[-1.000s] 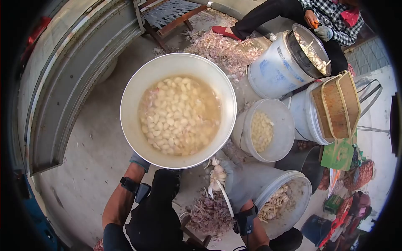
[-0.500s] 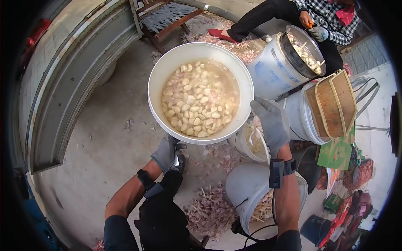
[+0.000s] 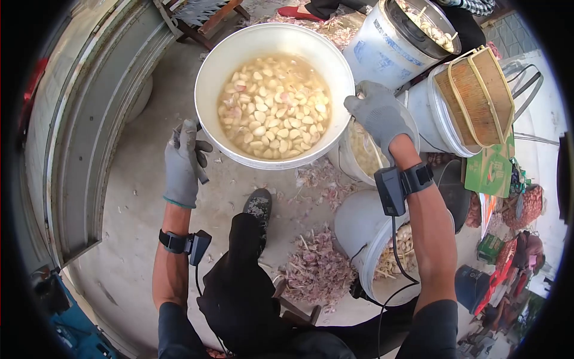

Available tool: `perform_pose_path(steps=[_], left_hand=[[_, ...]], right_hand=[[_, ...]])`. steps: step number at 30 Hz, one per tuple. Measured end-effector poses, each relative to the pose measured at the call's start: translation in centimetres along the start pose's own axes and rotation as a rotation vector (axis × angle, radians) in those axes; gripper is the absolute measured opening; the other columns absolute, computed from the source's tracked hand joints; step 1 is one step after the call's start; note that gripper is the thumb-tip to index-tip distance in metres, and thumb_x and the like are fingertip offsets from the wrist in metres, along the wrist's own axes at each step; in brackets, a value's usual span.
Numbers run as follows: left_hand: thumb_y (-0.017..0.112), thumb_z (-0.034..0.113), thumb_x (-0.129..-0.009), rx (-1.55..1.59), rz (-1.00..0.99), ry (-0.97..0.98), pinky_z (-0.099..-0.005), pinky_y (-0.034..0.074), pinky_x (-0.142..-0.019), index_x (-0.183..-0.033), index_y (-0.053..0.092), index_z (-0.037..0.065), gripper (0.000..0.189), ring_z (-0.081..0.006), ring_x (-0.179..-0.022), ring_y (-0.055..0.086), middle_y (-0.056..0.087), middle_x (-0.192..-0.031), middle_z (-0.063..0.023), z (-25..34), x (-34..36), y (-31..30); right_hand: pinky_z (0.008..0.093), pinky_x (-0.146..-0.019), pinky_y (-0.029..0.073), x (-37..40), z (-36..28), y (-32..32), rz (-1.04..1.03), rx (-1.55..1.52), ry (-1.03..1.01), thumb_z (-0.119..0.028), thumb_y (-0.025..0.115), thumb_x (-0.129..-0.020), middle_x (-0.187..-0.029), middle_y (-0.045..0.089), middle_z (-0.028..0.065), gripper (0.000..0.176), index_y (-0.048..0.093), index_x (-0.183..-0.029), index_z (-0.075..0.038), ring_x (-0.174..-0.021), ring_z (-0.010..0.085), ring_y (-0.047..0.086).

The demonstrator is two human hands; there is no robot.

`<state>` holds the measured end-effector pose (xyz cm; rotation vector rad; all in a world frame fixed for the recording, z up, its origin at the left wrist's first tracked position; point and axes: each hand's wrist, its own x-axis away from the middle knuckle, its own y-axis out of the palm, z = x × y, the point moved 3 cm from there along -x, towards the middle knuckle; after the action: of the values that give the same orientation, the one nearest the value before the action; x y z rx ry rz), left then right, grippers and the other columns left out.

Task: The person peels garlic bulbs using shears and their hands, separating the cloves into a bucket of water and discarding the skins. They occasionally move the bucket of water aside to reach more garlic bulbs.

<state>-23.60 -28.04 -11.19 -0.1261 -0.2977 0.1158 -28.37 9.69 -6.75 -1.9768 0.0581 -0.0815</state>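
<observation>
Right hand (image 3: 381, 113) loosely curled at garlic bucket (image 3: 207, 99), left hand (image 3: 183, 161) half-open beside it, holds unclear, blue print (image 3: 384, 60) illegible

No legible text; blue print (image 3: 387, 55) on white bucket (image 3: 368, 64) too blurred to read

**White round plastic bucket, peeled garlic in water**

White round plastic bucket (image 3: 207, 96), upper middle of view, open mouth up, no lid. Smooth pale walls, thin rim, wall visible all round above the contents. Inside: many peeled cream-white garlic cloves (image 3: 281, 116), plump, smooth, wet-looking, loose, lying at mixed angles. Densest at centre and lower part, some touching or overlapping. Cloudy yellowish-brown water (image 3: 314, 70) around them, most open toward upper right. Few pinkish bits (image 3: 240, 86) among cloves, mostly left side. Water depth can't be told.
</observation>
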Motion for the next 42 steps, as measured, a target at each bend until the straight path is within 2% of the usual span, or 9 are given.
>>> perform_pose_path(steps=[1,10,18,22,24,25,28,33,42], left_hand=[[0.061,0.048,-0.102,0.003,0.056,0.035,-0.0223,0.041,-0.043,-0.129,0.058,-0.004,0.059,-0.0062,-0.055,0.056,0.062,-0.073,-0.0026,-0.7,-0.8,0.4],[0.059,0.041,-0.103,-0.036,0.095,0.035,-0.0225,0.039,-0.044,-0.129,0.062,-0.003,0.051,-0.0063,-0.049,0.051,0.06,-0.067,-0.0002,0.1,-1.0,2.7],[0.061,0.034,-0.102,-0.104,0.061,0.069,-0.0222,0.035,-0.042,-0.125,0.066,0.001,0.04,-0.0039,-0.047,0.047,0.061,-0.068,0.0021,2.5,-4.1,4.1],[0.066,0.036,-0.1,-0.248,-0.141,0.118,-0.0223,0.042,-0.051,-0.125,0.068,0.001,0.043,-0.0038,-0.06,0.054,0.066,-0.079,0.0026,4.7,-11.0,5.6],[0.068,0.037,-0.099,-0.154,-0.121,0.172,-0.0227,0.045,-0.058,-0.123,0.068,0.001,0.043,-0.0051,-0.068,0.057,0.068,-0.085,0.0011,4.7,-14.6,6.8],[0.069,0.038,-0.098,-0.082,-0.126,0.222,-0.0231,0.049,-0.064,-0.122,0.069,0.001,0.044,-0.0063,-0.076,0.06,0.07,-0.091,-0.0005,4.7,-16.0,7.6],[0.072,0.041,-0.096,-0.069,-0.028,0.265,-0.0239,0.051,-0.075,-0.119,0.071,0.001,0.046,-0.0085,-0.089,0.062,0.072,-0.102,-0.004,3.9,-18.4,7.8],[0.069,0.057,-0.092,-0.183,0.032,0.197,-0.0273,0.038,-0.051,-0.102,0.073,0.007,0.051,-0.0076,-0.059,0.047,0.057,-0.07,0.0034,3.7,-15.3,7.1],[0.065,0.058,-0.095,-0.076,-0.004,0.102,-0.0266,0.039,-0.047,-0.097,0.067,0.008,0.051,-0.0083,-0.057,0.049,0.058,-0.071,0.0007,2.5,-11.5,7.1]], right_hand=[[0.0475,-0.093,0.05,0.3,0.1,0.1,0.004,-0.004,0.006,-0.03,0.061,-0.083,-0.106,0.07,0.0285,0.042,0.071,-0.111,0.001,-0.102,0.0435,0.066],[0.0476,-0.091,0.051,1.4,0.4,0.8,0.079,-0.162,-0.006,-0.027,0.059,-0.087,-0.104,0.071,0.0238,0.038,0.069,-0.115,-0.004,-0.1,0.0407,0.067],[0.0499,-0.083,0.05,4.1,1.4,1.3,0.154,-0.237,0.12,-0.031,0.061,-0.09,-0.091,0.071,0.0232,0.033,0.068,-0.097,0.001,-0.089,0.0414,0.067],[0.0469,-0.078,0.05,5.1,0.3,1.9,0.231,-0.338,0.159,-0.03,0.064,-0.09,-0.084,0.07,0.0212,0.032,0.066,-0.092,0.002,-0.081,0.0377,0.067],[0.0432,-0.072,0.049,5.5,-0.7,2.1,0.306,-0.413,0.353,-0.03,0.066,-0.091,-0.078,0.068,0.0183,0.034,0.065,-0.087,0.003,-0.073,0.0311,0.065],[0.0402,-0.067,0.048,5.6,-0.5,2.9,0.375,-0.458,0.339,-0.034,0.069,-0.092,-0.072,0.065,0.0148,0.037,0.065,-0.086,0.003,-0.067,0.0252,0.061],[0.0389,-0.065,0.047,5.3,-1.2,4.2,0.554,-0.47,0.342,-0.036,0.07,-0.093,-0.071,0.065,0.0139,0.04,0.066,-0.087,0.003,-0.065,0.0241,0.06],[0.0401,-0.068,0.048,5.0,-1.8,3.6,0.454,-0.502,0.392,-0.036,0.069,-0.095,-0.074,0.068,0.0142,0.04,0.068,-0.089,0.004,-0.066,0.025,0.061],[0.0368,-0.066,0.048,5.0,-1.7,3.7,0.432,-0.509,0.375,-0.033,0.07,-0.095,-0.074,0.067,0.0115,0.037,0.067,-0.088,0.003,-0.064,0.0193,0.057]])
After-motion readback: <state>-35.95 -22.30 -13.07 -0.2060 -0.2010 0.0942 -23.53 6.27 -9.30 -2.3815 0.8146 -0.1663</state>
